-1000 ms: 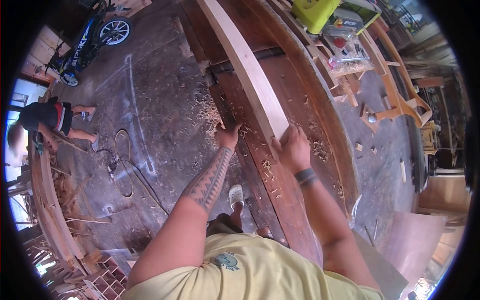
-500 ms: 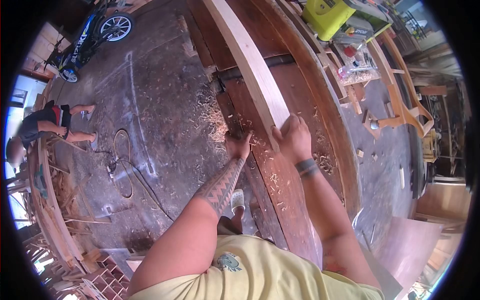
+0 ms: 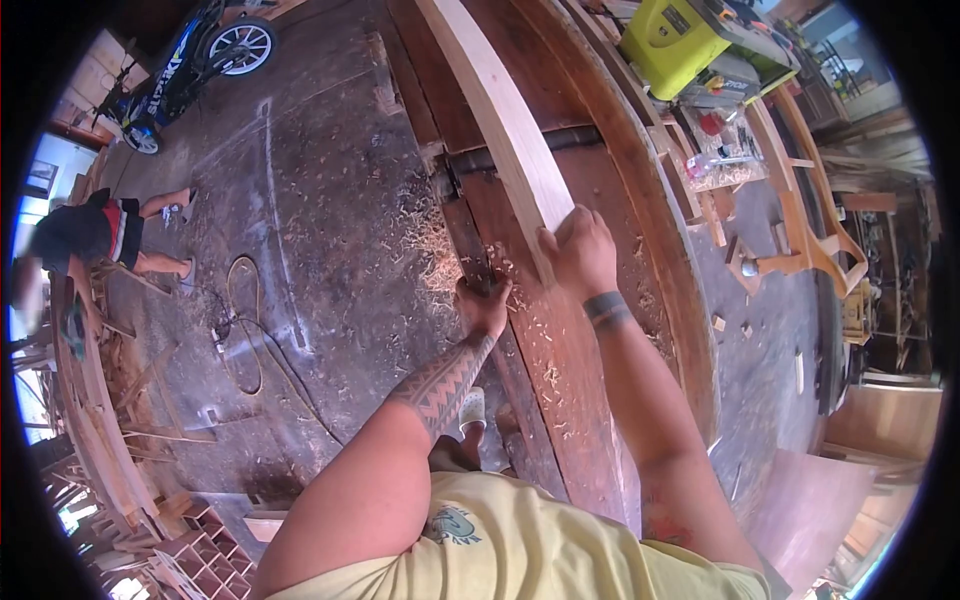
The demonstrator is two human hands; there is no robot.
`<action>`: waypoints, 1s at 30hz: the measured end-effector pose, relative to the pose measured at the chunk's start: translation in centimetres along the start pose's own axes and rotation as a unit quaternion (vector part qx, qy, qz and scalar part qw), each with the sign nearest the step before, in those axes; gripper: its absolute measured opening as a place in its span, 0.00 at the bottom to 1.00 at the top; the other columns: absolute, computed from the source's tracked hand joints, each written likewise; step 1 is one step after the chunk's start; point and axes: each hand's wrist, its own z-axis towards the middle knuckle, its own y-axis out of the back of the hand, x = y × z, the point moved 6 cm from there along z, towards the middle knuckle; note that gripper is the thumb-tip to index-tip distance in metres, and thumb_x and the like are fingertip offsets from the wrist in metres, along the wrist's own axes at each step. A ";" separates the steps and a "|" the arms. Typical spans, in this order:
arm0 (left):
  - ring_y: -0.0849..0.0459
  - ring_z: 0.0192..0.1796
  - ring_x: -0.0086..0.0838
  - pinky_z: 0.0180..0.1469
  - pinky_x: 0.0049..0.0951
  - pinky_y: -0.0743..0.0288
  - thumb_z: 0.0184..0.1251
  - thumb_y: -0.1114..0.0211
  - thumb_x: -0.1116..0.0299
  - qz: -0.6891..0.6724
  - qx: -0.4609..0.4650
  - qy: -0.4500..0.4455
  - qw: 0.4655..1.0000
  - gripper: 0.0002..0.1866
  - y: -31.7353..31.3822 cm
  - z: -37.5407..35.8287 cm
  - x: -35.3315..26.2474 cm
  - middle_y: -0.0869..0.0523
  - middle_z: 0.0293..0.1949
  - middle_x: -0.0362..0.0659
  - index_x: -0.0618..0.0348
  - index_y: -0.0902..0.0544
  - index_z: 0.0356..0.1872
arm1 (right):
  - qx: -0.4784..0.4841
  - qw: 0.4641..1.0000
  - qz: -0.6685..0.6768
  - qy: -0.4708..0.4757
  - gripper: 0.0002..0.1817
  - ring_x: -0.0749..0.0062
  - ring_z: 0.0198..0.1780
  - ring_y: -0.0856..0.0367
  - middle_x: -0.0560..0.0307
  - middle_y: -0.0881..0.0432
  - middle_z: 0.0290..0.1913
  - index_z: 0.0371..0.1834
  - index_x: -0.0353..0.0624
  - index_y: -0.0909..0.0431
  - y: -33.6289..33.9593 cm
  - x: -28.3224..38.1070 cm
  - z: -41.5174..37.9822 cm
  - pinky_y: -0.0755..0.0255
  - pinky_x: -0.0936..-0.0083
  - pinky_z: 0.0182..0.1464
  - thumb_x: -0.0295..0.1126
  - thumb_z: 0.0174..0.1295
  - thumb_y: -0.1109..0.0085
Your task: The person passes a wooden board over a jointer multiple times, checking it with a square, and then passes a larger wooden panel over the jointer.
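A long pale wooden plank [image 3: 495,110] lies on edge along a wide dark reddish workbench top [image 3: 575,350] strewn with shavings. My right hand [image 3: 577,252] is closed over the near end of the plank. My left hand [image 3: 483,306] grips the left edge of the bench top, just left of and below the plank's end. Both forearms reach forward from my yellow shirt.
A lime-green bench saw [image 3: 675,40] and small parts sit at the far right. Wooden chair frames [image 3: 805,225] stand right of the bench. On the floor lie shavings and a cable [image 3: 250,330]. Another person [image 3: 90,235] bends at the left; a motorbike [image 3: 190,70] is parked beyond.
My left hand slid down and nearer along the bench edge and closed on it. My right hand stayed on the plank's end while the view shifted slightly.
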 end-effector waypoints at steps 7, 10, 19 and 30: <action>0.11 0.52 0.51 0.58 0.52 0.17 0.54 0.12 0.49 -0.018 0.026 0.036 0.999 0.43 0.8 -0.5 -1.9 0.12 0.52 0.56 0.68 0.23 0.63 | -0.055 0.998 0.010 0.035 0.23 0.39 0.50 0.15 0.40 0.14 0.44 0.41 0.37 0.21 -1.2 1.1 3.1 0.21 0.48 0.56 0.48 0.65 0.25; 0.10 0.53 0.51 0.58 0.52 0.16 0.53 0.12 0.51 -0.062 0.000 0.000 0.998 0.44 -0.6 0.2 0.7 0.11 0.53 0.57 0.68 0.24 0.64 | -0.038 0.999 0.006 0.024 0.24 0.38 0.52 0.14 0.37 0.13 0.46 0.43 0.36 0.19 -1.6 1.6 4.5 0.20 0.48 0.58 0.49 0.64 0.25; 0.10 0.54 0.51 0.58 0.51 0.16 0.55 0.14 0.52 -0.069 0.026 0.025 0.997 0.42 -0.3 0.0 -0.1 0.11 0.53 0.58 0.69 0.24 0.63 | -0.014 0.999 -0.010 0.037 0.29 0.38 0.55 0.12 0.33 0.12 0.51 0.47 0.30 0.16 -3.1 2.7 8.8 0.18 0.49 0.62 0.52 0.65 0.27; 0.08 0.54 0.55 0.59 0.52 0.15 0.57 0.15 0.46 0.035 0.040 0.081 0.995 0.44 0.9 -0.3 -2.0 0.11 0.53 0.62 0.71 0.24 0.63 | -0.023 0.999 -0.021 0.030 0.32 0.40 0.59 0.12 0.33 0.11 0.54 0.50 0.28 0.15 -3.8 4.4 13.2 0.18 0.51 0.65 0.54 0.66 0.30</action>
